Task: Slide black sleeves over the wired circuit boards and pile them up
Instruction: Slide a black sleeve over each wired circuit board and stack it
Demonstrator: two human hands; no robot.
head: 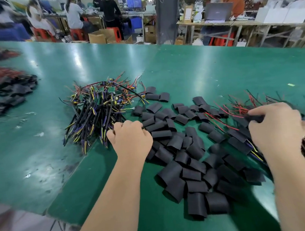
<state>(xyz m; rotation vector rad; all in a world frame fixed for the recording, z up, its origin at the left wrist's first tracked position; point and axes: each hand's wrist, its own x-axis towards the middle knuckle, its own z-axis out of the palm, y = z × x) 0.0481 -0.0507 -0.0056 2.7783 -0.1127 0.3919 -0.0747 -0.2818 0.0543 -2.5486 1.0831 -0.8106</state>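
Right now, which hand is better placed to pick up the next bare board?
Left. The left hand sits at the near edge of the bare-board pile, fingers curled by the wires. The right hand is across the loose sleeves, gripping a sleeved board over the finished pile.

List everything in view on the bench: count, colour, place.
green bench top: one, green, foreground.
bare wired circuit boards: one pile, green boards, black-red-yellow wires, centre left.
flat black tube sleeves: dozens, black, centre to near edge.
black-sleeved wired boards: one pile, black, red wires, right edge.
blurred dark piles: several, black and red, far left.
grey laptop: one, grey, back table, right.
left hand: one, curled at bare pile's wire ends, hold unclear.
right hand: one, pinching a black-sleeved board, right pile.
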